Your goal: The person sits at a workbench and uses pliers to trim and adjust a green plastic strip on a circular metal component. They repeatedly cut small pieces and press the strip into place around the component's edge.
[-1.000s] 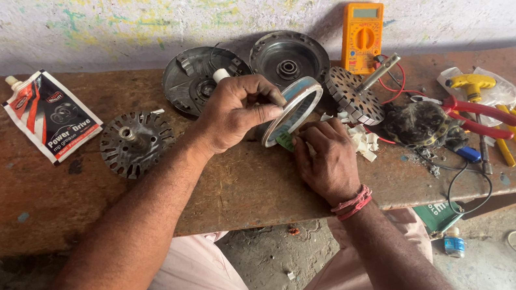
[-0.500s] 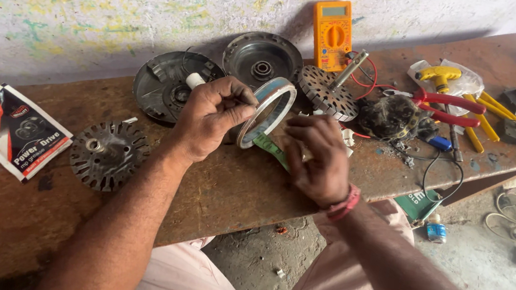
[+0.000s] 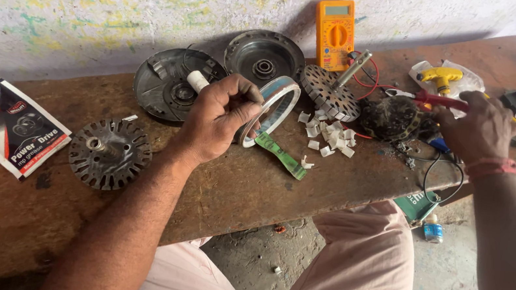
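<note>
The left hand [image 3: 219, 117] grips a stiff, light-looking round metal ring [image 3: 270, 109] by its rim. The right hand [image 3: 477, 129] closes on red-handled pliers [image 3: 437, 100].

We see a roll of tape [image 3: 273, 109] standing on edge on the wooden bench, tilted, with a green strip [image 3: 280, 154] trailing from it. Red-handled pliers [image 3: 431, 99] lie near the tangled wire.
</note>
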